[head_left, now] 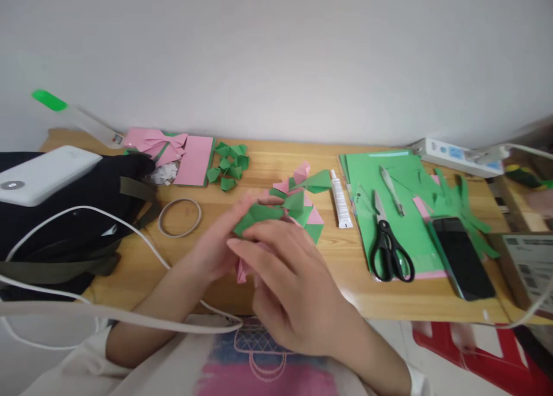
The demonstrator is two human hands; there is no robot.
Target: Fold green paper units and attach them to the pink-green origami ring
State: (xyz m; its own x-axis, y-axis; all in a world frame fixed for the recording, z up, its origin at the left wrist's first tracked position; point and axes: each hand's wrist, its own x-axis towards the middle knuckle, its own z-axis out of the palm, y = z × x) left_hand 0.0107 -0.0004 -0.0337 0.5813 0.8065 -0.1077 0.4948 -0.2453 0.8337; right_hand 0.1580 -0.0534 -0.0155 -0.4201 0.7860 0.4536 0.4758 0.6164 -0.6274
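Observation:
Both hands meet over the middle of the table around a folded paper piece (259,213) in green and pink. My left hand (224,232) is closed on it from the left, thumb and fingers wrapped about its edge. Across its front lies my right hand (294,286), fingers bent and pressed on the paper, hiding most of it. A narrow pink tip (241,271) pokes out below, between the hands. Just beyond the fingers, more folded green and pink paper pieces (317,180) lie on the wood; whether they join the held piece I cannot tell.
A glue tube (341,200), black-handled scissors (384,240), a cutter knife (392,191), green sheets (358,168) and a phone (462,257) lie right. Left are small green folded pieces (228,165), pink paper (196,159), a tape ring (161,223) and a black bag (52,229). A white cable (129,315) crosses my left arm.

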